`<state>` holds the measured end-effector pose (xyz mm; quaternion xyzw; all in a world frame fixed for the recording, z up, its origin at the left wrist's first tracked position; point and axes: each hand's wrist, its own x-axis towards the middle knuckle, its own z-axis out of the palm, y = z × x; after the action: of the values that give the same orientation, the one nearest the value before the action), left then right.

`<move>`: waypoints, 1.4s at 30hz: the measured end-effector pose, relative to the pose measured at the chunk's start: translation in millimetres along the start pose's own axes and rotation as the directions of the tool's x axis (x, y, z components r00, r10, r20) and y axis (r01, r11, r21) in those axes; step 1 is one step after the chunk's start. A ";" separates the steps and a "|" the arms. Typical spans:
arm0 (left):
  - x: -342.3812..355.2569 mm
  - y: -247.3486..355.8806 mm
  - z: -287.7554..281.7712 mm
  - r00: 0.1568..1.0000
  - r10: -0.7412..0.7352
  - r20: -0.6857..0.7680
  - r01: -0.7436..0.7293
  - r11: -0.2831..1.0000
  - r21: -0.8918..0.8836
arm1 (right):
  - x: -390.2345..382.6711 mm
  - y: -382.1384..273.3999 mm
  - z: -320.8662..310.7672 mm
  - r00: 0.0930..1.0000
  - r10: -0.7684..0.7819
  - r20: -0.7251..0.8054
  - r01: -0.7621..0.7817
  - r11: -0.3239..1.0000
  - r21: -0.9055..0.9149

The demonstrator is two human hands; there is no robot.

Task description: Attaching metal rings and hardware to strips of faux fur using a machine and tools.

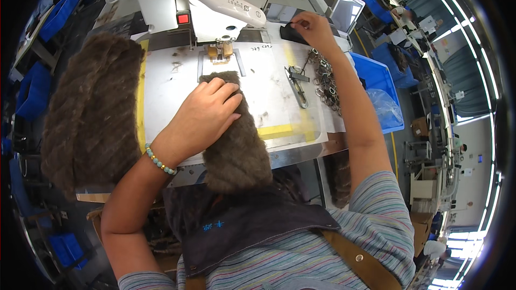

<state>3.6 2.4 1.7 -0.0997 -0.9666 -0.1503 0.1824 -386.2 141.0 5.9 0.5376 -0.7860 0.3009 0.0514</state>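
Head view, two hands [207, 110] [313, 28], one on fur [239, 147], one at black piece [291, 34]

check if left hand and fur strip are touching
Touching: the head view plainly shows the left hand resting on the upper part of the fur strip, covering some of its pile.

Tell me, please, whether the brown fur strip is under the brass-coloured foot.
Not under it: the fur strip ends short of the brass-coloured foot, a gap showing.
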 end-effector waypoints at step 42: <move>0.6 0.5 0.5 1.000 0.011 0.025 -0.011 0.999 0.033 | -65.9 -74.9 53.0 0.970 -0.109 0.215 0.195 0.880 -0.433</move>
<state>3.0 3.1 1.6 -0.1039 -0.9706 -0.1320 0.1726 -280.2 148.6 -32.5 0.5966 -0.7909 0.0540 0.1252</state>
